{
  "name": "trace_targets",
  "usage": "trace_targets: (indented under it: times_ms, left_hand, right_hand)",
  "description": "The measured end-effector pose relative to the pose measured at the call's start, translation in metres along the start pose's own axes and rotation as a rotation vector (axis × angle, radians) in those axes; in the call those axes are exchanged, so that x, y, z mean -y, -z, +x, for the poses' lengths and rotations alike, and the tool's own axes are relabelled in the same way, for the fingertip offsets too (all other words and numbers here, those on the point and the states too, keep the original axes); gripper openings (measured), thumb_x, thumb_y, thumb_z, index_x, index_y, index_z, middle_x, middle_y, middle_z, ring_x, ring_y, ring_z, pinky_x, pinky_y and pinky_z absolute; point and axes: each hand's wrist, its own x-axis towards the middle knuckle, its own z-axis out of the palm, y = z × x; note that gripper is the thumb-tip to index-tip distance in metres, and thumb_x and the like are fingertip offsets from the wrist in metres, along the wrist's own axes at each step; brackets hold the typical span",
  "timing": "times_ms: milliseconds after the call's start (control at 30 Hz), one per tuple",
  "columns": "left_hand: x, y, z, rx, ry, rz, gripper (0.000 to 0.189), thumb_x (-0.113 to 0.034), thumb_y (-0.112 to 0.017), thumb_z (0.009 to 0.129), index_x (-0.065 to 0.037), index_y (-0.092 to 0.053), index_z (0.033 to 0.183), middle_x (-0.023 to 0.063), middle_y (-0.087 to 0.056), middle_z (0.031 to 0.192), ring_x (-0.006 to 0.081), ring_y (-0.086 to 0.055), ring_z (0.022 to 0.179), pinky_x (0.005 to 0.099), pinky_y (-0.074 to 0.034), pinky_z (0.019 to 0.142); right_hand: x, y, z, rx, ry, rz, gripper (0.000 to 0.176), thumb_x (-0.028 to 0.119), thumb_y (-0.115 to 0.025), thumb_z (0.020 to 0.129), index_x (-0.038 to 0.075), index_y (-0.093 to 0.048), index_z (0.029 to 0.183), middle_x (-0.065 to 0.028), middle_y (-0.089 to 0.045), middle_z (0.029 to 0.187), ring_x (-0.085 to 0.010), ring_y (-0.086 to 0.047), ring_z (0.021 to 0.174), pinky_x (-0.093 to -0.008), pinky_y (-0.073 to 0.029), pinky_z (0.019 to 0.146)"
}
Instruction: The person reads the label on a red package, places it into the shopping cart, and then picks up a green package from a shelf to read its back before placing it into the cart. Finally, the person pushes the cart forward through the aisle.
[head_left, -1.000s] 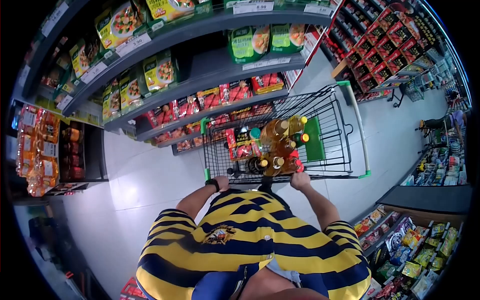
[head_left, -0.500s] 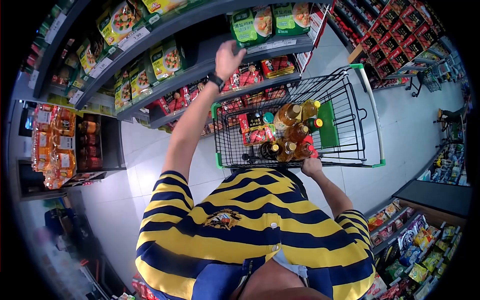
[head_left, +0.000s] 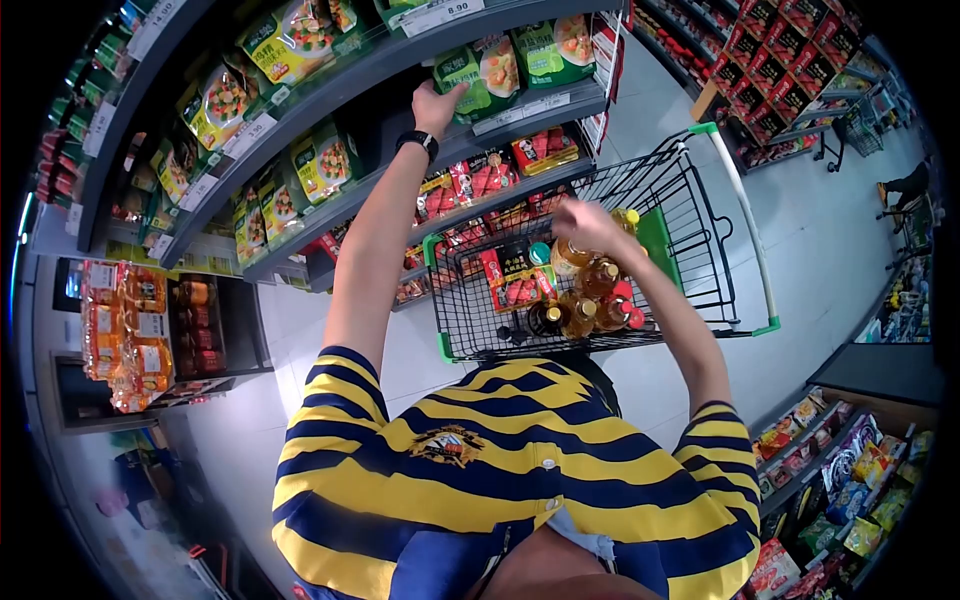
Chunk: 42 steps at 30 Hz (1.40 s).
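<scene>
My left hand (head_left: 437,108), with a dark watch on the wrist, grips the left edge of a green seasoning bag (head_left: 485,78) on the shelf. Its thumb lies on the bag's front; the other fingers are mostly hidden. A second green bag (head_left: 555,50) stands to the right. My right hand (head_left: 590,226) hovers above the shopping cart (head_left: 470,350), near the shelf side, its fingers blurred. Below it in the cart are several oil bottles (head_left: 598,277), a dark bottle with a yellow cap (head_left: 545,318) and a red-and-black packet (head_left: 515,280).
Yellow-green bags (head_left: 320,165) line the shelves at left, with price tags along the edges. Red packets (head_left: 485,175) fill the lower shelf beside the cart. Stacked red boxes (head_left: 785,65) stand at upper right, and snack bags (head_left: 850,475) at lower right.
My left hand has closed on the green bag, which now tilts and sits slightly lower. My right hand has left the cart's near side and risen over the bottles toward the shelf.
</scene>
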Motion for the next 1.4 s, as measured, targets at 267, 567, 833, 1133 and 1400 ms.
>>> trace_targets:
  times_ms: [267,567,833,1133,1400]
  left_hand:
    - [0.008,-0.006,0.005,0.146,0.102,-0.275,0.031,-0.012,-0.076,0.071,0.006,-0.063,0.093,0.0124,-0.068,0.088,0.0151,-0.066,0.075,0.0285,-0.051,0.068]
    - [0.02,-0.003,0.0,0.133,-0.091,0.087,0.018,-0.012,-0.07,0.077,0.002,-0.067,0.088,0.0112,-0.069,0.083,0.0131,-0.065,0.073,0.0278,-0.05,0.067]
    - [-0.047,0.033,-0.046,0.057,-0.727,0.164,0.025,0.004,-0.059,0.072,-0.006,-0.068,0.092,0.0105,-0.067,0.098,0.0286,-0.062,0.096,0.0332,-0.051,0.082]
    - [-0.041,0.044,-0.218,0.397,0.454,-0.758,0.015,-0.006,-0.066,0.082,0.002,-0.066,0.095,0.007,-0.068,0.086,0.0092,-0.063,0.072,0.0238,-0.052,0.063]
    - [0.001,0.066,-0.302,0.414,0.86,-0.874,0.022,-0.014,-0.062,0.087,0.003,-0.061,0.101,0.0105,-0.066,0.094,0.0127,-0.064,0.077,0.0263,-0.053,0.067]
  right_hand:
    - [0.027,0.073,0.185,-0.637,-0.118,-0.095,0.06,0.024,-0.072,0.069,0.002,-0.05,0.12,-0.02,-0.056,0.116,-0.0343,-0.055,0.106,-0.0403,-0.045,0.09]
    - [-0.033,0.067,0.255,-0.533,-0.111,0.446,0.037,-0.001,-0.072,0.066,-0.003,-0.059,0.101,-0.007,-0.065,0.09,-0.0127,-0.061,0.08,-0.0247,-0.049,0.071]
    - [0.017,0.075,0.163,-0.693,0.217,0.544,0.01,0.002,-0.07,0.073,0.004,-0.067,0.083,-0.0054,-0.068,0.08,-0.0136,-0.062,0.073,-0.0257,-0.047,0.068]
    - [0.063,-0.008,-0.027,-0.188,-0.212,1.164,0.045,-0.002,-0.068,0.076,-0.001,-0.049,0.117,-0.0057,-0.062,0.103,-0.0121,-0.06,0.092,-0.0265,-0.049,0.08]
    - [0.075,-0.087,-0.09,-0.163,-0.508,1.32,0.041,-0.001,-0.069,0.075,-0.002,-0.053,0.112,-0.005,-0.063,0.098,-0.0098,-0.061,0.083,-0.0217,-0.051,0.067]
